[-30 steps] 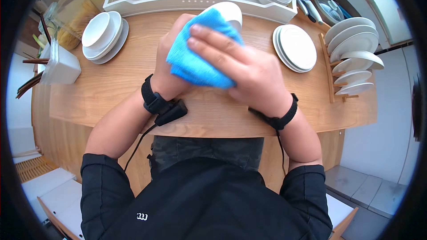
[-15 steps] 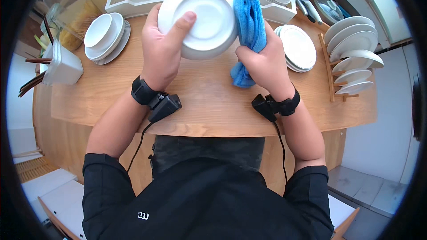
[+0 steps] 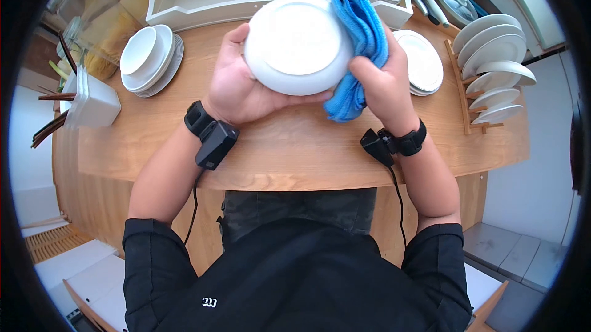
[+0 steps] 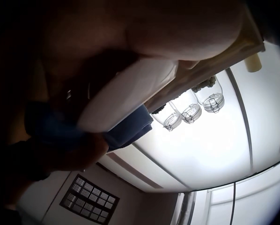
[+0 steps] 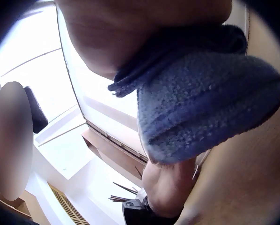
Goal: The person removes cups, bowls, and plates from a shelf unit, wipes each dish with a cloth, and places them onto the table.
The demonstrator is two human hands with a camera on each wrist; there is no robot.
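Observation:
A deep white plate is held up over the table, its base facing up towards me. My left hand holds it from the left, thumb at the left rim and fingers running under the near edge. On the right, my right hand grips a folded blue cloth, which lies against the plate's right side. In the left wrist view the plate appears edge-on and dark, close to the cloth. The cloth fills the middle of the right wrist view and hides most of the plate.
Left on the wooden table are stacked bowls and plates and a white chopstick holder. Stacked plates and a wooden rack of plates stand on the right. A white shelf with bowls runs along the back.
The cloth was over the plate, then came off to the right. The plate has since tilted and moved slightly right and down, and my left thumb has left its face for the rim.

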